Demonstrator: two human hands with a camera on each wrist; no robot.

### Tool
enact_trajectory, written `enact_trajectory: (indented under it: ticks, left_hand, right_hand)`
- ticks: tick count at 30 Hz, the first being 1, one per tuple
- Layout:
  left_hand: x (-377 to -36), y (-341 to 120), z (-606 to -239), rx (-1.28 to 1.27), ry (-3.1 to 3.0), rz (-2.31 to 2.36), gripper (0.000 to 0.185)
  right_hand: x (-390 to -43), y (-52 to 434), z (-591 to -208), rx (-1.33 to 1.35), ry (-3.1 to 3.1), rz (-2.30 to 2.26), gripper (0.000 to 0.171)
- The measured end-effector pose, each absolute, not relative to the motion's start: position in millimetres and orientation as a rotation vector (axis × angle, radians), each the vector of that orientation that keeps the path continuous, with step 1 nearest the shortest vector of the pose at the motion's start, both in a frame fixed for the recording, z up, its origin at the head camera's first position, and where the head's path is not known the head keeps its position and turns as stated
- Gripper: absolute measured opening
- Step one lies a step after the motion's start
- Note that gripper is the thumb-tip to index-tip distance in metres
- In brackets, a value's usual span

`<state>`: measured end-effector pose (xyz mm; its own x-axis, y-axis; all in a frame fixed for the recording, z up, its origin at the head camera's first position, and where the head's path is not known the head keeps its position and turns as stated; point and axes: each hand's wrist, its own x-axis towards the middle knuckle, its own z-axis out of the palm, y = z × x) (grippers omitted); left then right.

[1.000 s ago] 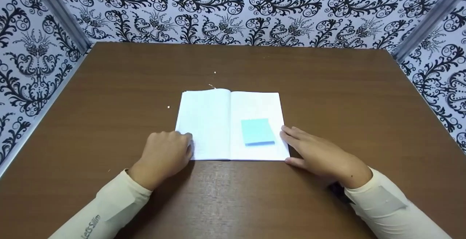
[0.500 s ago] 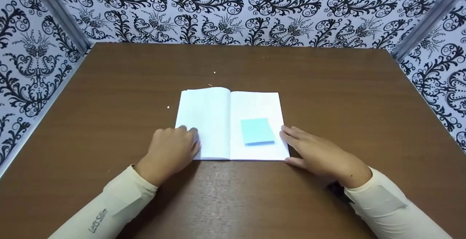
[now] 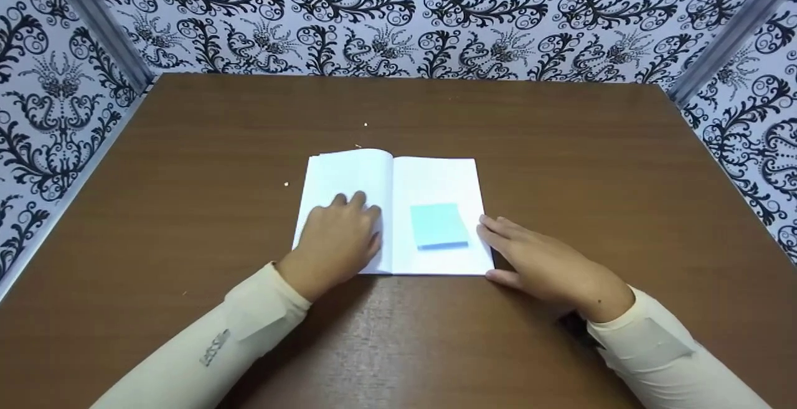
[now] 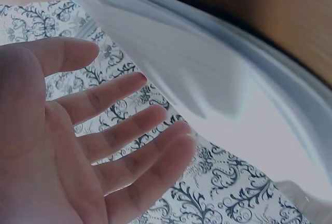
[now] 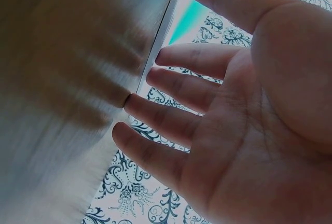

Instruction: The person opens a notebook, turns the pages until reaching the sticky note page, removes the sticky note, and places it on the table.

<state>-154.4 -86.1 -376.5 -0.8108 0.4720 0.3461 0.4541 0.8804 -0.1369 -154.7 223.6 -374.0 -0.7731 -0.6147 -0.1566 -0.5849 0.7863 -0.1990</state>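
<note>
An open notebook (image 3: 433, 178) with blank-looking white pages lies on the brown table. On its right page sits a light blue sticky note pad (image 3: 439, 225). My left hand (image 3: 339, 241) is over the left page, and in the left wrist view its fingers (image 4: 124, 130) are spread and slightly bent, fingertips right at the paper. My right hand (image 3: 548, 259) rests at the notebook's lower right edge, fingertips against the page border. The right wrist view shows its fingers (image 5: 161, 117) extended along that edge, palm facing the camera.
The wooden table (image 3: 560, 141) spreads around the notebook on all sides. A few tiny white scraps (image 3: 286, 183) lie left of and behind it. Patterned black-and-white wall panels (image 3: 386, 23) with grey corner strips enclose the back and sides.
My left hand has moved from the left page's outer edge rightward and forward across the page, its fingers spreading out. The right hand and the sticky note pad have stayed put.
</note>
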Motion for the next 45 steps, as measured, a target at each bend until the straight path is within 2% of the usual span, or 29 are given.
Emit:
enact_trajectory:
  ticks: [16, 24, 45]
  left_hand:
    - [-156.8, -63.9, -378.5, -0.795, -2.797, 0.086, 0.029]
    - [-156.9, -63.3, -378.0, -0.861, -2.806, 0.083, 0.025]
    - [-159.9, -61.1, -377.5, -0.876, -2.838, 0.077, 0.026]
  right_hand:
    - [-153.9, 222.9, -373.6, -0.940, 2.760, -0.206, 0.070]
    - [-155.6, 219.0, -369.7, -0.906, 2.777, -0.187, 0.073]
    - [-172.1, 159.2, -356.4, -1.210, 2.996, -0.214, 0.052]
